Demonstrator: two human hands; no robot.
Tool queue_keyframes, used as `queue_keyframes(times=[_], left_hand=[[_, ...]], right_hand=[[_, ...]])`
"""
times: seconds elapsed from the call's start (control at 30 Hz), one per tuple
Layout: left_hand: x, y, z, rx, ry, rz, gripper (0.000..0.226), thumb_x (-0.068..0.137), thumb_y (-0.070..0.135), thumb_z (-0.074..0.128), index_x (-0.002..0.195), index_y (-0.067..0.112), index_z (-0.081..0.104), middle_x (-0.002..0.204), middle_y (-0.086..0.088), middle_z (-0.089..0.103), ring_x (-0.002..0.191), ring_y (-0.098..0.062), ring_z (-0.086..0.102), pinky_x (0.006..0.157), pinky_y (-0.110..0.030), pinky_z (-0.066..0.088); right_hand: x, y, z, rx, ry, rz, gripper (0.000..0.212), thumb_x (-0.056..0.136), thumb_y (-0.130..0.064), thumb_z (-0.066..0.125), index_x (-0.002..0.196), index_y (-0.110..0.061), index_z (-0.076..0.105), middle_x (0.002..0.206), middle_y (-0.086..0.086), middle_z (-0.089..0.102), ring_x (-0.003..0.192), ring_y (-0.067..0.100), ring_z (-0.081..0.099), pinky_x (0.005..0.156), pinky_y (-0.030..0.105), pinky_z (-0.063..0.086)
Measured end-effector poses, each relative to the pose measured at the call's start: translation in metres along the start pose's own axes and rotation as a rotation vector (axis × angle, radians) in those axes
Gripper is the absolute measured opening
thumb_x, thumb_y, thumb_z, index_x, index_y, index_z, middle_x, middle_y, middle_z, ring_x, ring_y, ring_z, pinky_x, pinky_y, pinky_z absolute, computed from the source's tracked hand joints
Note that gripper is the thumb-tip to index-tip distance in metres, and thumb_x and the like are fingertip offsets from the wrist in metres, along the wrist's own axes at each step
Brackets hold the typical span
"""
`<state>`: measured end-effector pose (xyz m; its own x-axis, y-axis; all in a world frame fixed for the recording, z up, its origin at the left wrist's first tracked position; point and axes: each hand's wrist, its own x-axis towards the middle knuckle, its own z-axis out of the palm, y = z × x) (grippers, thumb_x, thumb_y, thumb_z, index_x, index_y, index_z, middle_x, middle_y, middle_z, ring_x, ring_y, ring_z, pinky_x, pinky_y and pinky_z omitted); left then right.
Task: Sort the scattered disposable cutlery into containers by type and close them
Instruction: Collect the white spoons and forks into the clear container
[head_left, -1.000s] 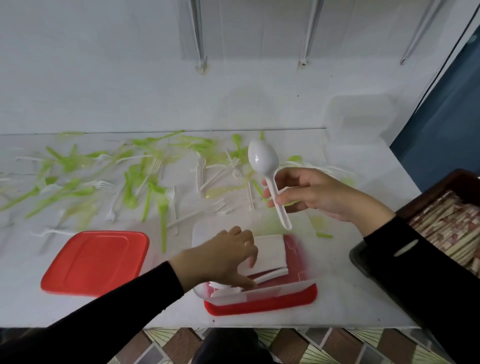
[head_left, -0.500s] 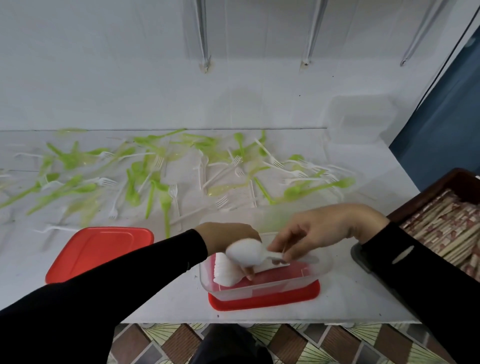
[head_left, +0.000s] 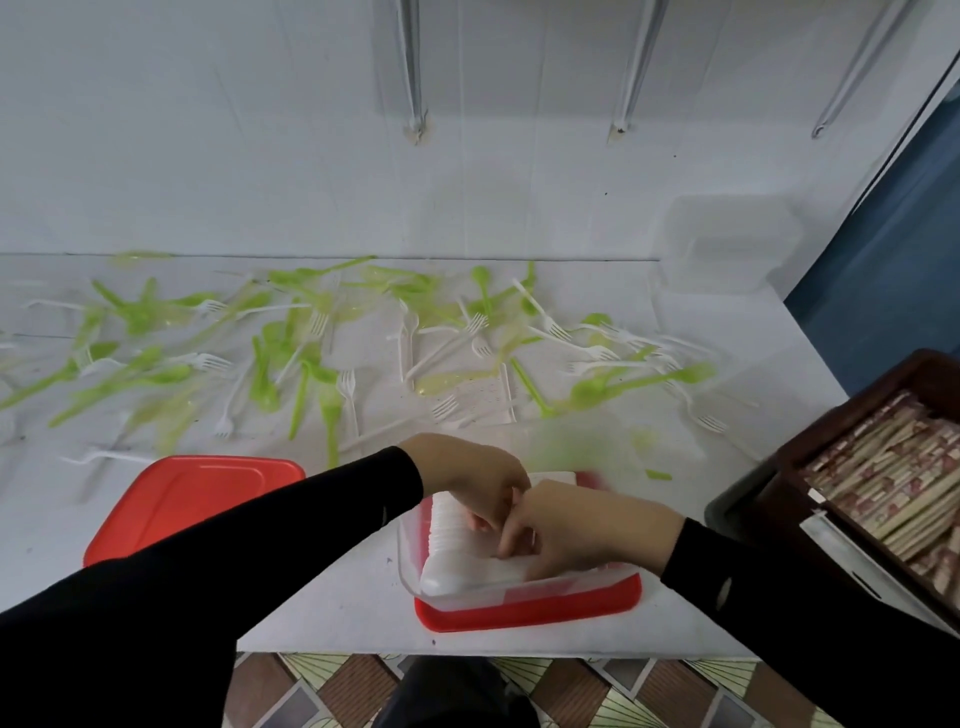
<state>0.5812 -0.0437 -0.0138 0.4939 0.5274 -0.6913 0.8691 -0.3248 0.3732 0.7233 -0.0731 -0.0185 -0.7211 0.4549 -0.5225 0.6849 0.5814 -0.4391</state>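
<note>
Right hand (head_left: 587, 530) dropped into container (head_left: 410, 564) beside left hand (head_left: 467, 480), hiding spoon.

White tabletop (head_left: 343, 623) runs the width of the view, its back edge tight against a pale wall (head_left: 208, 156). Up on that wall, three thin metal rods (head_left: 413, 78) slant down side by side, well apart from each other. Off to the right, a dark blue panel (head_left: 883, 260) stands past the tabletop's end. At the right edge sits a dark brown box (head_left: 841, 410), packed with paper-wrapped sticks (head_left: 893, 483) lying in rows. A grey tray (head_left: 722, 512) pokes out from under the box's near corner. Down below the tabletop's front edge, patterned floor tiles (head_left: 322, 691) in brown and green.
</note>
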Motion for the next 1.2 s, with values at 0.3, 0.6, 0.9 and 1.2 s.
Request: queue_keyframes(times=[0.3, 0.6, 0.9, 1.2], left_hand=[[-0.038, -0.013, 0.015, 0.163, -0.045, -0.052, 0.038, 0.076, 0.036, 0.082, 0.101, 0.014, 0.064, 0.096, 0.005, 0.059, 0.086, -0.015, 0.051, 0.059, -0.016, 0.032], [-0.040, -0.020, 0.027, 0.273, 0.105, -0.016, 0.038, 0.069, 0.050, 0.082, 0.088, 0.023, 0.062, 0.093, 0.006, 0.062, 0.084, -0.017, 0.057, 0.057, -0.025, 0.033], [-0.052, -0.004, -0.049, -0.255, 0.553, 0.177, 0.024, 0.090, 0.044, 0.066, 0.085, 0.021, 0.067, 0.072, 0.010, 0.059, 0.063, -0.001, 0.049, 0.061, -0.014, 0.039], [0.030, 0.006, -0.101, -0.362, 0.637, 0.260, 0.017, 0.087, 0.026, 0.074, 0.093, 0.011, 0.073, 0.083, 0.005, 0.064, 0.059, 0.009, 0.051, 0.064, -0.007, 0.040]], right_hand=[[0.008, -0.003, 0.006, -0.321, 0.050, 0.050, 0.014, 0.083, -0.027, 0.068, 0.090, -0.022, 0.058, 0.101, 0.002, 0.053, 0.099, 0.025, 0.058, 0.068, 0.030, 0.036], [0.007, 0.003, -0.004, -0.334, -0.061, 0.099, 0.020, 0.083, -0.037, 0.070, 0.084, -0.025, 0.055, 0.099, -0.003, 0.066, 0.090, 0.019, 0.061, 0.058, 0.026, 0.037], [-0.029, 0.027, -0.066, 0.289, 0.405, 0.071, 0.028, 0.082, -0.041, 0.075, 0.074, -0.021, 0.058, 0.067, -0.010, 0.055, 0.060, 0.003, 0.050, 0.062, 0.021, 0.041], [-0.065, 0.126, -0.115, 0.444, 0.648, 0.357, 0.018, 0.086, -0.031, 0.072, 0.095, -0.018, 0.062, 0.074, -0.002, 0.064, 0.054, 0.012, 0.049, 0.042, 0.022, 0.036]])
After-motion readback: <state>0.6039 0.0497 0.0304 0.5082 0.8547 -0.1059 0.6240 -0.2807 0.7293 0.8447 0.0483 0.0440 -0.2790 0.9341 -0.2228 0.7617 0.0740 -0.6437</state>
